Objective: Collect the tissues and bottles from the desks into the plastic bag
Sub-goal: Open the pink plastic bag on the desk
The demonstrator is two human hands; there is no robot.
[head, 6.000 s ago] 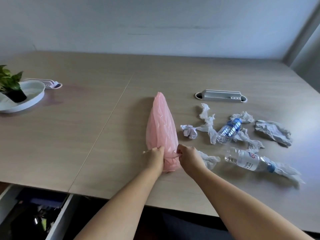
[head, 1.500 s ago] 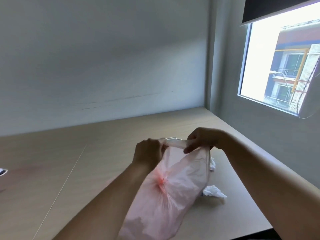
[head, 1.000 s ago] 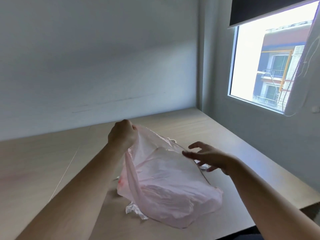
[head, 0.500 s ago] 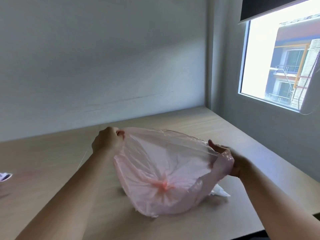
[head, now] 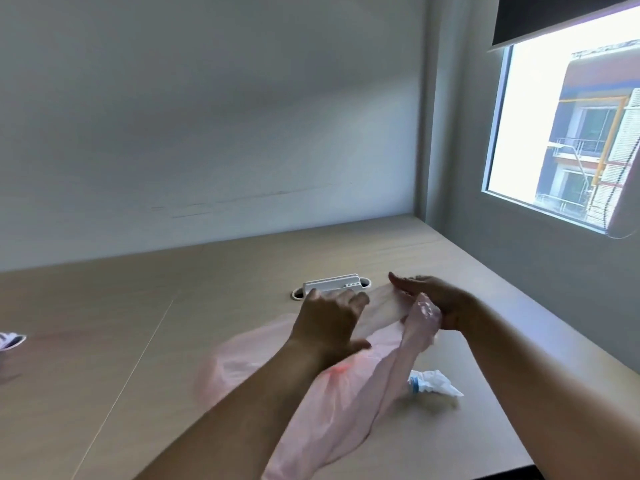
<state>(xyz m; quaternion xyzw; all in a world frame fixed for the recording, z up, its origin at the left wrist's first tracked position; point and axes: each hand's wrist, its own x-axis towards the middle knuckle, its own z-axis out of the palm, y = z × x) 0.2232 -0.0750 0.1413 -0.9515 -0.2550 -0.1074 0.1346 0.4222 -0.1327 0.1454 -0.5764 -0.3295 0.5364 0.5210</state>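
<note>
Collecting seems barely begun: the left hand [head: 329, 320] and right hand [head: 436, 303], fingers loosely straight rather than clenched, spread the seemingly empty plastic bag [head: 339, 410] over the desk [head: 104, 375] toward its near edge, while a tissue [head: 440, 381] and bottle [head: 414, 384] lie outside, just beside it.

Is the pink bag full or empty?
Looks empty: the bag is limp and see-through with no lumps inside, though it is blurred. A tissue and bottle lie on the desk beside it.
</note>
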